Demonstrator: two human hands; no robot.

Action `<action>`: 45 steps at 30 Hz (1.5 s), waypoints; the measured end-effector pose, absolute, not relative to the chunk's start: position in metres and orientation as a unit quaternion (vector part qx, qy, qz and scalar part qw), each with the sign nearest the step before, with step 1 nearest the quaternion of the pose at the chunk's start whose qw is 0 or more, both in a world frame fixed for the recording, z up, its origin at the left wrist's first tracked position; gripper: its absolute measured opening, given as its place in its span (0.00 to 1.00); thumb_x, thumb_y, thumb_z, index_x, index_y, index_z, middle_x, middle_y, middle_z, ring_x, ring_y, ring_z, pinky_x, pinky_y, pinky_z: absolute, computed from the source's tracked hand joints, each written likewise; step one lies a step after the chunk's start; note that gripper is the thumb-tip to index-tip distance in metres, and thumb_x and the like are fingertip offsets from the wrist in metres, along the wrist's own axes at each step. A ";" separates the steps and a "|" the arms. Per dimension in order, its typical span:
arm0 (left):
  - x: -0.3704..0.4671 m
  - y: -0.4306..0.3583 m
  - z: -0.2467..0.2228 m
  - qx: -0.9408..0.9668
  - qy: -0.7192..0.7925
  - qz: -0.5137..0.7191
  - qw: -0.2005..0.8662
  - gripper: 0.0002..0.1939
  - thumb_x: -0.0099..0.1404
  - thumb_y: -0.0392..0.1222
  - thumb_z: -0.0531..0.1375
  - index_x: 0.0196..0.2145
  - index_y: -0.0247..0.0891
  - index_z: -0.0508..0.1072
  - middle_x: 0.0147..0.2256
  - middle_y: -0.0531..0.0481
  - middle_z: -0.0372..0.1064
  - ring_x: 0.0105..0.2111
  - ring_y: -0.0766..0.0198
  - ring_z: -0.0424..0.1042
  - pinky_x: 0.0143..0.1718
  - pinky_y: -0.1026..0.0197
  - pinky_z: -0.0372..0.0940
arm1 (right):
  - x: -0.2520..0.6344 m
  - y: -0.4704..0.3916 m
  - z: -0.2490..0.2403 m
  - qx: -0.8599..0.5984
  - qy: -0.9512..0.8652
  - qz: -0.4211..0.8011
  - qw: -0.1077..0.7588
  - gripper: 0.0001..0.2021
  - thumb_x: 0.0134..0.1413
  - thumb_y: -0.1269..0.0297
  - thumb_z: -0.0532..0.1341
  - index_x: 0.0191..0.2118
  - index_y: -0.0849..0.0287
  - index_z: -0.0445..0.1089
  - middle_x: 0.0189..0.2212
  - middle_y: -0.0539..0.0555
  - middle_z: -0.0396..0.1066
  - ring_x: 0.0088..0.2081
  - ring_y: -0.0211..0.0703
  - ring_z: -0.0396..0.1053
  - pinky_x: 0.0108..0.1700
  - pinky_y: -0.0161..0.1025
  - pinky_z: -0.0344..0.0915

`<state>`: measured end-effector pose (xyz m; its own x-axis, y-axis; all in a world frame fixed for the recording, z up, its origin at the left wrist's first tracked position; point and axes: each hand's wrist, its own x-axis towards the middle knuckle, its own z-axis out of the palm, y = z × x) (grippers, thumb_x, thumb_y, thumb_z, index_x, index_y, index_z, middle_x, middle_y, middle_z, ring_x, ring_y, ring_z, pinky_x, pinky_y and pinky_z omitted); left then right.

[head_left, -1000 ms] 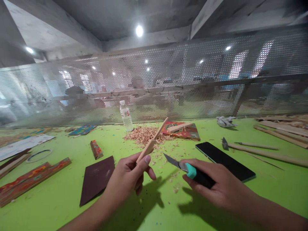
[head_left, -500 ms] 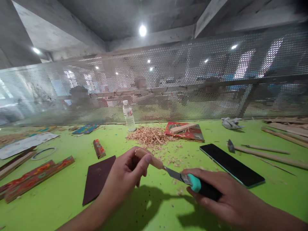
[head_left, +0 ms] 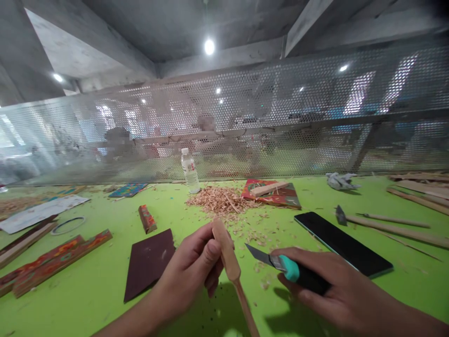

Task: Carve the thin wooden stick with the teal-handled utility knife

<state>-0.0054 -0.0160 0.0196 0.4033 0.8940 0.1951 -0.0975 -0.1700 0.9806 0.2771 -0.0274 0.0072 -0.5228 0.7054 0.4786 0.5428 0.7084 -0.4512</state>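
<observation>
My left hand pinches a carved wooden stick by its thick, rounded end. The stick narrows to a thin shaft that slants down toward the bottom edge. In my right hand is a utility knife with a black and teal handle, its blade bare and aimed up and left. A small gap separates the blade from the wood. Beneath my left forearm lies a dark brown sheet of sandpaper. Behind my hands spreads a heap of wood shavings.
A phone lies beside my right hand, with a hammer beyond it. Around them are a water bottle, a painted board, crumpled paper and painted wood strips. A perforated metal screen borders the green table.
The wooden stick has turned in my left hand, so its thin shaft now points down toward me. The knife blade has come away from the wood.
</observation>
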 end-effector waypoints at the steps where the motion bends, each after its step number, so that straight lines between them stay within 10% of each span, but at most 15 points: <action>1: -0.006 -0.016 0.019 0.623 0.313 0.442 0.564 0.30 0.70 0.73 0.63 0.39 0.39 0.72 0.22 0.62 0.59 0.17 0.72 0.58 0.17 0.70 0.59 | 0.276 -0.027 0.008 -0.362 -0.863 0.132 0.328 0.11 0.60 0.66 0.62 0.47 0.49 0.78 0.34 0.53 0.86 0.32 0.54 0.84 0.32 0.45 0.79; 18: -0.005 -0.022 0.019 0.636 0.264 0.386 0.614 0.29 0.69 0.71 0.65 0.39 0.39 0.72 0.23 0.61 0.59 0.18 0.73 0.57 0.18 0.71 0.55 | 0.271 -0.026 -0.008 -0.397 -0.839 0.205 0.310 0.07 0.67 0.63 0.61 0.37 0.50 0.77 0.28 0.53 0.80 0.28 0.50 0.77 0.28 0.40 0.70; 27: -0.007 -0.024 0.016 0.626 0.245 0.389 0.630 0.27 0.70 0.69 0.66 0.38 0.40 0.72 0.23 0.61 0.59 0.18 0.74 0.55 0.18 0.72 0.56 | 0.278 -0.012 -0.025 -0.470 -0.747 0.331 0.333 0.21 0.73 0.42 0.59 0.49 0.53 0.79 0.41 0.59 0.82 0.39 0.54 0.78 0.39 0.46 0.76; 42: -0.004 -0.021 0.005 0.644 0.245 0.375 0.620 0.29 0.70 0.71 0.64 0.39 0.40 0.71 0.23 0.62 0.59 0.17 0.74 0.54 0.17 0.71 0.56 | 0.270 0.006 -0.018 -0.586 -0.629 0.346 0.375 0.20 0.68 0.42 0.66 0.35 0.56 0.76 0.24 0.47 0.70 0.27 0.44 0.70 0.30 0.39 0.67; 45: -0.005 -0.019 0.004 0.655 0.250 0.374 0.607 0.30 0.69 0.73 0.64 0.38 0.40 0.70 0.23 0.61 0.60 0.17 0.74 0.54 0.16 0.70 0.56 | 0.264 0.055 -0.001 -0.624 -0.610 0.338 0.353 0.13 0.74 0.53 0.67 0.51 0.59 0.77 0.44 0.53 0.79 0.38 0.44 0.78 0.41 0.45 0.78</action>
